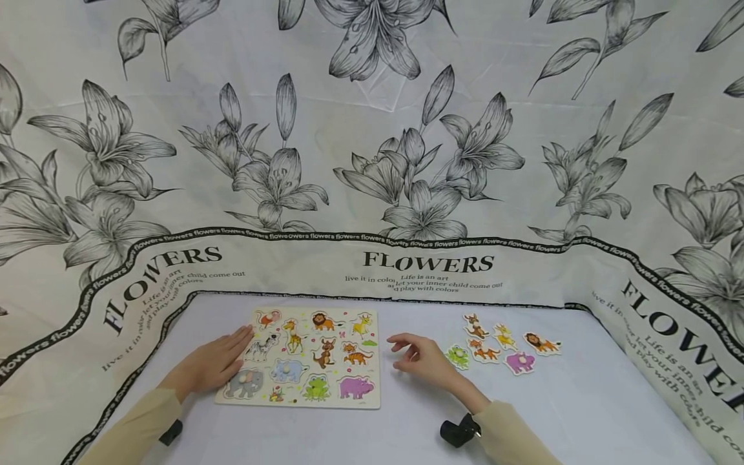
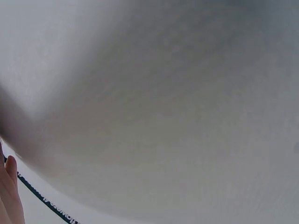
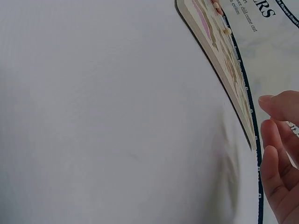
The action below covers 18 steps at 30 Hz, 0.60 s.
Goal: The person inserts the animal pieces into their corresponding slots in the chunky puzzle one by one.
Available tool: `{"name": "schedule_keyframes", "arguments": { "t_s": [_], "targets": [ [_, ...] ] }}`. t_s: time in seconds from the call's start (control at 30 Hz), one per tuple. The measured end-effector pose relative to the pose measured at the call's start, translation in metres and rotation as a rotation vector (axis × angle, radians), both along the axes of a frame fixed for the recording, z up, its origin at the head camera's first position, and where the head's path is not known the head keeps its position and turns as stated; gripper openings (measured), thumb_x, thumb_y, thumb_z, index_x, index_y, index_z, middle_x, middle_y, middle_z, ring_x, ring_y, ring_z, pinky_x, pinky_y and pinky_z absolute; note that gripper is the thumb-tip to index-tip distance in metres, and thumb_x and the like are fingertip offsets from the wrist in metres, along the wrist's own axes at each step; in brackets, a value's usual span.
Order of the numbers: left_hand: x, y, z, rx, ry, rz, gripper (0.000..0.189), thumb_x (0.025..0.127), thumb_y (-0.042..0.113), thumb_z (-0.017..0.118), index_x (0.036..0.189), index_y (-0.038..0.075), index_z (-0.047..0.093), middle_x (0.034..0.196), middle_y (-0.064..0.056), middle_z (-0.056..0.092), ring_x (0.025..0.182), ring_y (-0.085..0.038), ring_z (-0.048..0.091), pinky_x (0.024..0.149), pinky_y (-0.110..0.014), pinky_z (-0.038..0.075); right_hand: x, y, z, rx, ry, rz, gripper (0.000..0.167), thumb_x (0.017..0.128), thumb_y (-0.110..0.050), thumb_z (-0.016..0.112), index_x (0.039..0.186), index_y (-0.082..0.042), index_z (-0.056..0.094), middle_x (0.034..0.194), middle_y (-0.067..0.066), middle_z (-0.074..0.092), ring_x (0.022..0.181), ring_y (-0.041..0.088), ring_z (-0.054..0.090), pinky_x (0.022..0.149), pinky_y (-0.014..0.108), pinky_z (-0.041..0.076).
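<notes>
A wooden animal puzzle board [image 1: 302,400] lies flat on the table. My left hand [image 1: 217,360] rests along its left edge with the fingers extended; only part of that hand [image 2: 11,193] shows in the left wrist view. To the right of the board, my right hand [image 1: 421,360] hovers with loosely bent fingers [image 3: 275,175] and holds nothing visible. On the board, the elephant piece [image 1: 244,383] and the light blue rhino piece [image 1: 289,371] sit in their places. Loose beside the right hand are a frog piece [image 1: 457,356], a tiger piece [image 1: 484,351] and a purple hippo piece [image 1: 520,363].
Farther right lie a kangaroo piece [image 1: 475,326], a yellow deer-like piece [image 1: 504,336] and a lion piece [image 1: 542,343]. A white cloth [image 1: 407,426] covers the table. Behind it rises a flower-printed curtain [image 1: 314,265]. The left wrist view is mostly blurred.
</notes>
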State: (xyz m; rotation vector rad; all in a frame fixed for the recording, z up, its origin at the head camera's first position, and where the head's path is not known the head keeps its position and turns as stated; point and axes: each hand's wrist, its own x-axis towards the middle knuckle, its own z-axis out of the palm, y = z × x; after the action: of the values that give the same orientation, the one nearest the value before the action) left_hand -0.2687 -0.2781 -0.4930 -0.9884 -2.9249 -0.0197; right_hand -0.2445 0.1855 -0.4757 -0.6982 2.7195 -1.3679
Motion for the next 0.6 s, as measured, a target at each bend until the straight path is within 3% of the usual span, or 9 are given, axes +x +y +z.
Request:
{"name": "schedule_keyframes", "arguments": {
  "t_s": [0.6],
  "targets": [
    [0.001, 0.004, 0.007, -0.011, -0.019, -0.004, 0.054, 0.100, 0.027, 0.043, 0.143, -0.006, 0.038, 0.152, -0.022, 0.036, 0.139, -0.038, 0.036, 0.112, -0.047, 0.037, 0.005, 0.051, -0.003, 0.030, 0.018, -0.147, 0.043, 0.078, -0.006, 0.076, 0.120, -0.004, 0.064, 0.102, 0.017, 0.070, 0.068, 0.003, 0.058, 0.057, 0.019, 0.050]
  ]
}}
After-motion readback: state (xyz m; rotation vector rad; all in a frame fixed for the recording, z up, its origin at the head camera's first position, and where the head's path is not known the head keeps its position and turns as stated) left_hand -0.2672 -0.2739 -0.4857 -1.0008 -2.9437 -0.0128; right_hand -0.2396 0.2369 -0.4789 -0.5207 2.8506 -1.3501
